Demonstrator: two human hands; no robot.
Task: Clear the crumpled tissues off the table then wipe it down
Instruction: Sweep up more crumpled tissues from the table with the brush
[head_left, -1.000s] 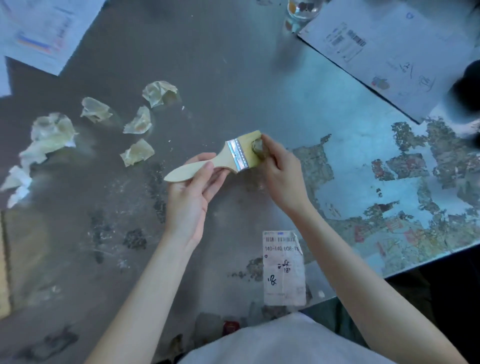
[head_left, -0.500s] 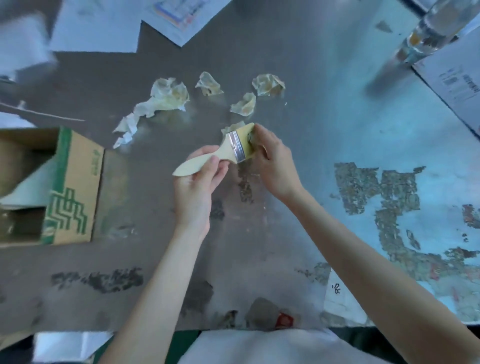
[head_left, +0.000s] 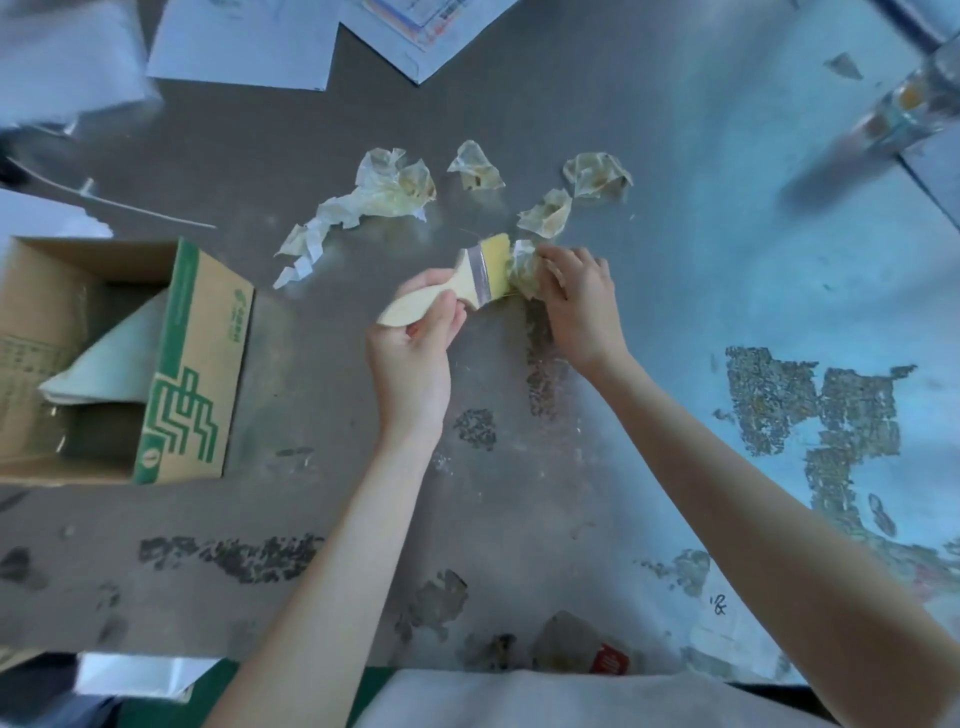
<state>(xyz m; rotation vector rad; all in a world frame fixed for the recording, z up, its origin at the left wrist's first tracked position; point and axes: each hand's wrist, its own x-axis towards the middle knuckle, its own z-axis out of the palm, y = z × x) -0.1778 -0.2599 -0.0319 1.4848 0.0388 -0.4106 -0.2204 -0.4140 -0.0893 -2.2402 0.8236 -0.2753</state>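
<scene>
Hands (head_left: 410, 358) (head_left: 582, 301) hold brush (head_left: 467, 283) against tissue (head_left: 522, 270)

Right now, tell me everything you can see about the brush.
The brush is a flat paintbrush with a pale wooden handle, a silvery metal band and short yellowish bristles. The left hand grips its handle, bristles pointing up and right. The right hand presses a crumpled tissue against the bristles, above the table.
</scene>
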